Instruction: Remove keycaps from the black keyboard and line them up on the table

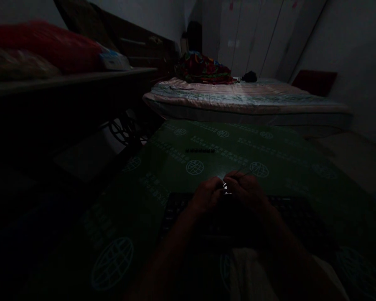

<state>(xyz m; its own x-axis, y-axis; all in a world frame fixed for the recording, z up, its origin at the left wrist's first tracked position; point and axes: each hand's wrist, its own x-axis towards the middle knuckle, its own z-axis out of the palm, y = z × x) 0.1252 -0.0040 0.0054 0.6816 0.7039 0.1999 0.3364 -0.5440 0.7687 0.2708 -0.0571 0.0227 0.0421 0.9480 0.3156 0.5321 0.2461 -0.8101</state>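
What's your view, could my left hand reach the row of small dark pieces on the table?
Likely yes: nothing visible stands between the left hand and the row of small dark pieces beyond it, though the hand seems busy.

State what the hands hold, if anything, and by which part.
The left hand and right hand seem to pinch a small bright thing over the keyboard; too dark to identify it or its held part.

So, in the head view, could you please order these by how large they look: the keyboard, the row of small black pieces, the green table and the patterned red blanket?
1. Green table
2. Keyboard, partly hidden
3. Patterned red blanket
4. Row of small black pieces
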